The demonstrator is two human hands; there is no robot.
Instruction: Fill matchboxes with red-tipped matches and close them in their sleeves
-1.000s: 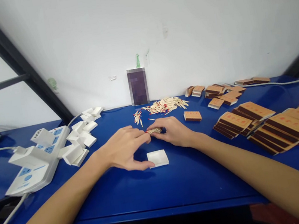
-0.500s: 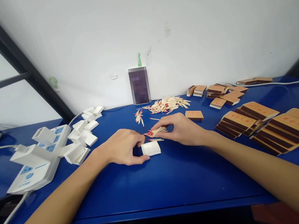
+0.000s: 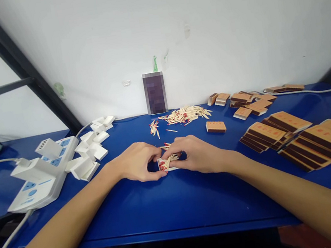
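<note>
Here | left hand (image 3: 141, 161) gripping one white tray (image 3: 172, 169) | right hand (image 3: 198, 155) pinching matches (image 3: 168, 163), uncountable

Red-tipped matches (image 3: 168, 164) in white tray (image 3: 174, 168)

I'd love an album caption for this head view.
Right hand holding red-tipped matches at a white tray, left hand alongside.

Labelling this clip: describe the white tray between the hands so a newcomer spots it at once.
Start at the blue table, then go to the left hand and right hand near its middle. Between them sits one small white tray. Unlike the white trays heaped beside the power strip, it has red-tipped matches in it.
</note>
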